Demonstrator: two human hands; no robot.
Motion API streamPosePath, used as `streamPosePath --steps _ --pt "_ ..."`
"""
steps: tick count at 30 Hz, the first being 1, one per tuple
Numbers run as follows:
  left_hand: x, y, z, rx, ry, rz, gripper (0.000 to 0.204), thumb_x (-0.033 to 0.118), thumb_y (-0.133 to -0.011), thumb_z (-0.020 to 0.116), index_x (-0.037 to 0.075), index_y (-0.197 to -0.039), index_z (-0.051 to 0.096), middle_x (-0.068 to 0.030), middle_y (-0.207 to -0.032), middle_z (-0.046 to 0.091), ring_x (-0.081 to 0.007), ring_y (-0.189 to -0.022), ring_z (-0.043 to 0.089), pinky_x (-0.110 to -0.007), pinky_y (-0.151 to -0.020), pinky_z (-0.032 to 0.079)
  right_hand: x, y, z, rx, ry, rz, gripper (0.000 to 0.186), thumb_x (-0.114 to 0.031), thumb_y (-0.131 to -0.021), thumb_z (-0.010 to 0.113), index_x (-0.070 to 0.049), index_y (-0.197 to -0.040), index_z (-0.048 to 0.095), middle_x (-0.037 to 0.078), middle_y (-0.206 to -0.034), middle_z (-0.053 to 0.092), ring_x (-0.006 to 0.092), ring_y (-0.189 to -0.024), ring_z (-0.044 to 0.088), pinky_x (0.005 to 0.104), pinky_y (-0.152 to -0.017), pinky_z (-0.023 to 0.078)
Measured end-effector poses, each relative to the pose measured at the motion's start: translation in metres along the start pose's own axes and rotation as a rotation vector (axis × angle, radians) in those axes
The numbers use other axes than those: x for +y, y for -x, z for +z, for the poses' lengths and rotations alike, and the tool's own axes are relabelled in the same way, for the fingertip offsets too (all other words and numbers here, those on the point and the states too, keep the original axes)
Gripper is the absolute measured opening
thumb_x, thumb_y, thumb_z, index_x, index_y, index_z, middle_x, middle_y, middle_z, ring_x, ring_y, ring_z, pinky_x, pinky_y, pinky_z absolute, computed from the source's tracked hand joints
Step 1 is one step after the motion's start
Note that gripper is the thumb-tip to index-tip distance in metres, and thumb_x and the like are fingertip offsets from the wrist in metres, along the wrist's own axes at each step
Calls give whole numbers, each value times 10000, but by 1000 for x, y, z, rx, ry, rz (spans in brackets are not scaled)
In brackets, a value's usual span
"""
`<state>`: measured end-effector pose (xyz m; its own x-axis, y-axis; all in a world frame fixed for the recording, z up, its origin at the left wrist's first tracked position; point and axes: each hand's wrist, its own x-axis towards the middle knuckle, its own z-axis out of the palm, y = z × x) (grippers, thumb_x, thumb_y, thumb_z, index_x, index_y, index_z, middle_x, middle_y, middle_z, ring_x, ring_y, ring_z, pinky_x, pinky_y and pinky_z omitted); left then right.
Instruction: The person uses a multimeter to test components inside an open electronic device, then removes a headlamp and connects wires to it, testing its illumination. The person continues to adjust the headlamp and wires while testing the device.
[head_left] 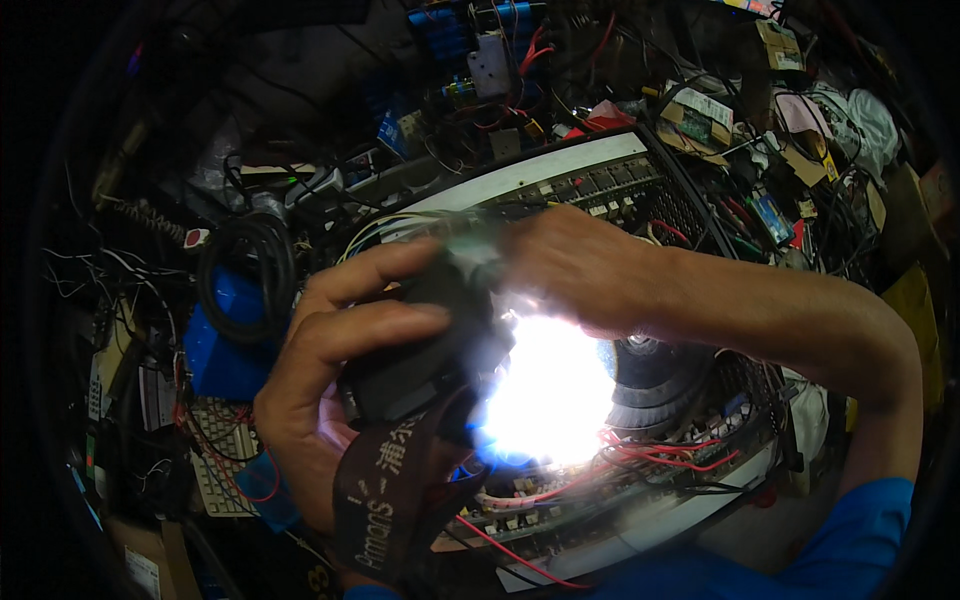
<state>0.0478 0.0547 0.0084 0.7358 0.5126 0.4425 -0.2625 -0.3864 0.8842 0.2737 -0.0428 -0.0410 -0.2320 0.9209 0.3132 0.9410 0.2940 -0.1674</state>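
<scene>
My left hand [310, 370] is wrapped round a black boxy headlamp [400, 360], thumb and fingers over its top. Its wide dark strap [385, 490], printed with pale lettering, hangs down past my wrist. To the right of the black body, a very bright white glare [550, 390] washes out what lies there. My right hand [575, 265] reaches in from the right, by the upper side of the headlamp. Its fingertips are blurred near a pale greenish smear, so what they touch is unclear. Both hands are over an open electronics chassis [590, 155].
Inside the chassis are a round black transformer [655, 385], red wires [680, 455] and rows of small components. A coiled black cable [245, 280] lies over a blue box [225, 335] at left, above a keyboard [220, 460]. Boards, cartons and plastic bags crowd the upper right.
</scene>
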Motion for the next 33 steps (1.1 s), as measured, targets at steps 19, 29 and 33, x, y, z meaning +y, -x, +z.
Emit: streamPosePath --steps 19,29,33 --pt "-10 -11 14 -115 -131 215 541 325 -702 1017 86 -1091 727 -223 -1313 675 -295 -1105 760 -401 -919 686 6 -9 -12 -67 -93 7 64 -103 -864 693 -53 -849 730 174 -814 731 383 -844 758 501 -743 597" --pt "-17 -13 11 -116 -129 223 620 329 -631 1045 65 -1098 735 -249 -1331 678 -305 -1119 754 -413 -944 668 6 -3 -15 -14 -39 -28 54 -88 -818 745 -40 -829 722 173 -817 732 383 -848 759 494 -729 601" --pt "-11 -6 11 -119 -84 142 662 355 -604 1060 73 -1105 732 -260 -1345 668 -306 -1128 753 -414 -946 668 6 -7 -13 11 22 -46 67 -73 -810 773 -45 -857 734 161 -811 733 374 -841 762 479 -735 615"
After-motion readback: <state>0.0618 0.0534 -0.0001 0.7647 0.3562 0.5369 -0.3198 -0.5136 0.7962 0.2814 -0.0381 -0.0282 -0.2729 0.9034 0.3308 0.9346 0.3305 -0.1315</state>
